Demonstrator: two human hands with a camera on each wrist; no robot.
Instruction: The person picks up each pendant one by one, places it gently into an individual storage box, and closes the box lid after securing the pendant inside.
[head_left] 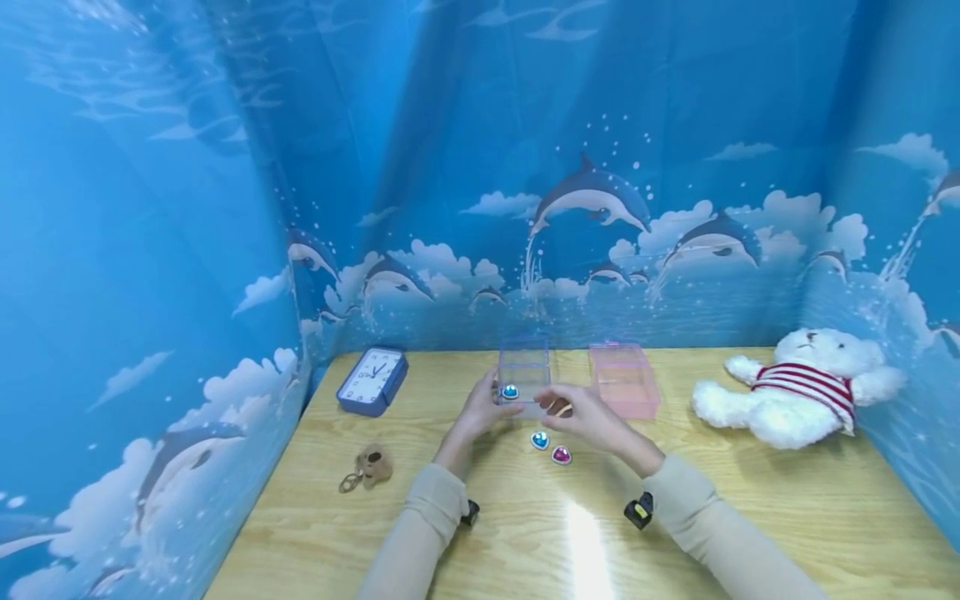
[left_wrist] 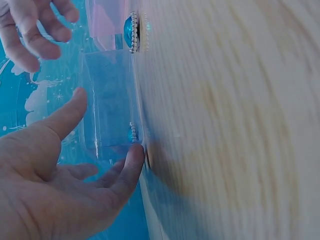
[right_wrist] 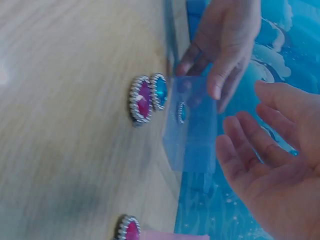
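A see-through blue box with its lid raised stands toward the back of the table. Inside it, at the left, lies a blue gem with a silver beaded rim. My left hand is at the box's left side, a fingertip against its lower corner and the thumb extended in the left wrist view. Over the box's right front hovers my right hand, fingers relaxed and holding nothing. Another blue gem and a pink gem lie in front. The right wrist view also has a second pink gem.
A pink see-through box stands open right of the blue one. A white teddy bear in a striped shirt lies at the right. At the left are a blue clock and a brown bear keychain. A dolphin-print curtain hangs behind.
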